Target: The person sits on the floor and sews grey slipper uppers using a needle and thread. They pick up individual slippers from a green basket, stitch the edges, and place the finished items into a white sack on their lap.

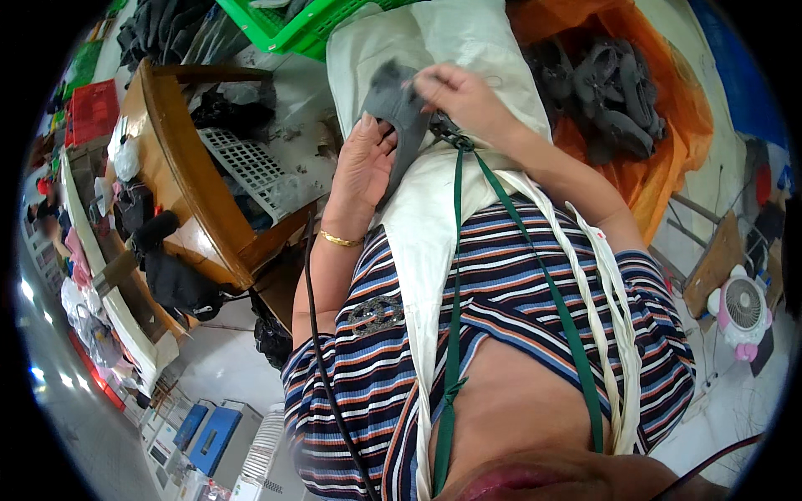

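A grey fabric shoe (407,125) lies over my lap, its opening turned toward my left. My left hand (361,167) holds it from that side, with fingers reaching into the opening. By the upper end of the shoe is my right hand (468,98), its fingers pinched together; whatever is between them is too small to make out. A small black tool (449,129) hangs on a green cord (458,217) just below my right hand; its kind is unclear. White cloth (501,46) covers my lap under the shoe.
To the right, an orange sack (685,171) holds several dark grey shoes (614,88). A green crate (284,33) stands beyond my lap. At left are a wooden table (188,179) and a white perforated panel (242,167). A fan (742,305) stands far right.
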Demonstrator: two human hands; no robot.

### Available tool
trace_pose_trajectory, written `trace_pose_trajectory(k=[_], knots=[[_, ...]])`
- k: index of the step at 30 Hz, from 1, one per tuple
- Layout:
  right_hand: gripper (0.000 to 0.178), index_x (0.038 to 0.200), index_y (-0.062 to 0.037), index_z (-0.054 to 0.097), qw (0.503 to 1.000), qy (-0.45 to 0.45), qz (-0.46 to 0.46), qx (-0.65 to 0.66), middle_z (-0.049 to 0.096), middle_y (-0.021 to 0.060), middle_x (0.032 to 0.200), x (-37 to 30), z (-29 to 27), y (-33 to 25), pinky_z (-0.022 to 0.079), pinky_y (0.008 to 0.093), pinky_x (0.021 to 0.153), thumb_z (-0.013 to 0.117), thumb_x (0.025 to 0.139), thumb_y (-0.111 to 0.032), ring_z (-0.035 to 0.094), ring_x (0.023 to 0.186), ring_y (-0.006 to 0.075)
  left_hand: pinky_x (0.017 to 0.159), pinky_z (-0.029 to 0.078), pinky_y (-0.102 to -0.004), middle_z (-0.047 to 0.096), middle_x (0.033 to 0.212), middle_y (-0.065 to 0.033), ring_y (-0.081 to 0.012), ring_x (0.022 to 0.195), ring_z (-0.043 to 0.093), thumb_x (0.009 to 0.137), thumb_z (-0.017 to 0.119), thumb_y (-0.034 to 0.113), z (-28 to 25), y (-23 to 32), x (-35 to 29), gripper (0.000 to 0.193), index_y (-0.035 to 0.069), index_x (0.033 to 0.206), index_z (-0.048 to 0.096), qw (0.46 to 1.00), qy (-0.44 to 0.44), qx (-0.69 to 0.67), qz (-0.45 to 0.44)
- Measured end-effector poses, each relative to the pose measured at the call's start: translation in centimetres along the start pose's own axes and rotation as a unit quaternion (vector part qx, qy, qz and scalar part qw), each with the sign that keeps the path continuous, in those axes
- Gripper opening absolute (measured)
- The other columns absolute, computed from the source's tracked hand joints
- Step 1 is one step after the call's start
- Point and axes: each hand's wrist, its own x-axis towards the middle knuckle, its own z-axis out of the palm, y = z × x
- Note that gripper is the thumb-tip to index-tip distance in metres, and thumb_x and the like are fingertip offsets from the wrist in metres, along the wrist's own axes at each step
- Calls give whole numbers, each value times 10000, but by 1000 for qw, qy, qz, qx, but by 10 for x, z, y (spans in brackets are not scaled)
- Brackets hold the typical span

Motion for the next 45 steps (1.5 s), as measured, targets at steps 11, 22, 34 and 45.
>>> trace_pose_trajectory(k=[11, 22, 34, 45], knots=[[178, 1099, -36, 629, 980, -43, -24, -191, 666, 50, 907, -27, -2, -19, 502, 257, 748, 601, 956, -139, 629, 815, 112, 806, 500, -302, 652, 969, -50, -149, 878, 608, 981, 603, 162, 26, -13, 24, 143, 30, 1032, 622, 990, 131, -40, -27], [154, 1025, -25, 638, 983, -29, 34, -181, 614, 4, 691, -22, 0, -26, 434, 233, 559, 607, 950, -156, 530, 601, 64, 772, 521, -292, 663, 962, -54, -133, 853, 631, 964, 609, 133, 32, -16, 26, 121, 20, 1002, 629, 988, 150, -18, -22], [161, 992, -4, 652, 965, -25, -40, -257, 609, 48, 652, -21, -4, -14, 423, 254, 552, 612, 908, -135, 519, 583, 87, 725, 521, -277, 675, 910, -49, -117, 793, 628, 971, 601, 130, 19, -24, 29, 118, 19, 964, 643, 992, 125, 10, -9], [163, 984, -1, 655, 965, -23, -38, -257, 616, 39, 662, -21, -5, -14, 428, 254, 552, 604, 902, -133, 521, 587, 87, 734, 521, -282, 673, 898, -38, -115, 790, 624, 966, 606, 121, 23, -23, 27, 109, 22, 945, 647, 990, 139, 12, -11]])
